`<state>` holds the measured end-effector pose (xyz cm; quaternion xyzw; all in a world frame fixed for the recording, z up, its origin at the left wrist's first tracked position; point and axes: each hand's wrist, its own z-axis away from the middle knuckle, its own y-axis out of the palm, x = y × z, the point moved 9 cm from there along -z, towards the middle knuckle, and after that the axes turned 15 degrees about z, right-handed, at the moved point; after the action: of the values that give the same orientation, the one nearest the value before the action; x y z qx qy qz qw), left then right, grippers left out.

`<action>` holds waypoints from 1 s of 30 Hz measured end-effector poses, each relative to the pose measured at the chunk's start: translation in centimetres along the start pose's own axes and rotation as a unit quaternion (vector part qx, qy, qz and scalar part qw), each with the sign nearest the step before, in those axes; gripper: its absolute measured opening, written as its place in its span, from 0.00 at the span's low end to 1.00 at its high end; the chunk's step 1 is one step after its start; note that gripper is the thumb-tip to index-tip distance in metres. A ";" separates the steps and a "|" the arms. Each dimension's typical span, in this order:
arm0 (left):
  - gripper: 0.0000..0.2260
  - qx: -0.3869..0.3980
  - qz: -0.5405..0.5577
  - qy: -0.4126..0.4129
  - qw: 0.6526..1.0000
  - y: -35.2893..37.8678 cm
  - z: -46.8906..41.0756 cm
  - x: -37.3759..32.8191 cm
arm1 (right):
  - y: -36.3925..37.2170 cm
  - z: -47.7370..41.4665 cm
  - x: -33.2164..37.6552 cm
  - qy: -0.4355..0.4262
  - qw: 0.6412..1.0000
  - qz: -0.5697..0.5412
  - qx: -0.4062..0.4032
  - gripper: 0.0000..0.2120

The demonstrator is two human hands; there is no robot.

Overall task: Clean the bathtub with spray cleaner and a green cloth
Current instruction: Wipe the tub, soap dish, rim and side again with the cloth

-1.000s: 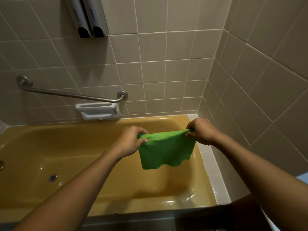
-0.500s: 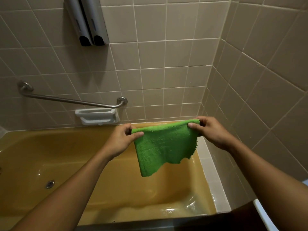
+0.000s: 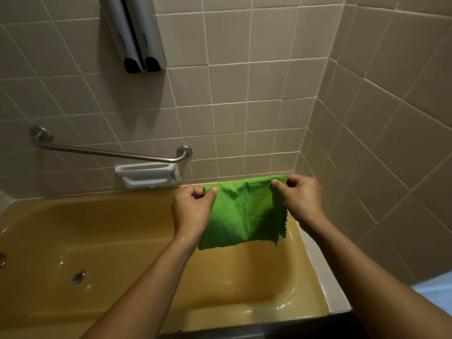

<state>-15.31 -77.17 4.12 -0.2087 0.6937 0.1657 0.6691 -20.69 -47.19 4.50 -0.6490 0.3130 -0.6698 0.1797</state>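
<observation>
A green cloth hangs spread out over the right end of the mustard-yellow bathtub. My left hand pinches its upper left corner between thumb and fingers. My right hand pinches the upper right corner. The cloth's lower edge hangs free above the tub's basin. The tub's surface is wet and shiny. No spray cleaner is in view.
A steel grab bar and a white soap dish are fixed to the tiled back wall. Two grey wall dispensers hang above. A drain sits in the tub floor at the left. The tiled side wall stands close on the right.
Both hands have lifted the cloth higher and held it flatter, so it hangs nearer the back wall. The view has tilted up slightly.
</observation>
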 end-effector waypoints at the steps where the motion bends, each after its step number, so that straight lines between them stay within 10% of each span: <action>1: 0.16 0.010 0.000 -0.001 1.000 0.3 0.2 -0.2 | 0.3 0.4 0.3 -0.003 1.000 0.007 -0.007 0.15; 11: 0.16 0.147 -0.091 0.097 0.980 -1.3 -0.1 -2.3 | 0.2 1.4 2.2 -0.049 0.998 0.011 0.039 0.15; 18: 0.17 0.137 -0.036 -0.161 0.977 -0.8 -0.7 5.6 | 6.4 3.2 -3.3 0.173 0.951 -0.104 0.234 0.14; 22: 0.03 0.168 0.098 -0.336 0.921 -1.3 2.0 8.0 | 7.4 5.2 -4.9 0.185 0.909 -0.212 0.309 0.39; 26: 0.27 0.188 0.081 -0.355 0.912 -3.0 2.5 9.8 | 6.7 5.7 -5.9 0.112 0.949 -0.104 0.275 0.47; 30: 0.15 0.200 -0.019 -0.279 0.939 -2.9 2.3 9.8 | 6.3 5.7 -4.8 0.032 0.974 -0.006 0.225 0.39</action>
<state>-12.01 -79.18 -5.59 -0.0296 0.4939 0.0625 0.8667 -15.67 -49.76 -3.46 -0.5719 0.1556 -0.7448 0.3067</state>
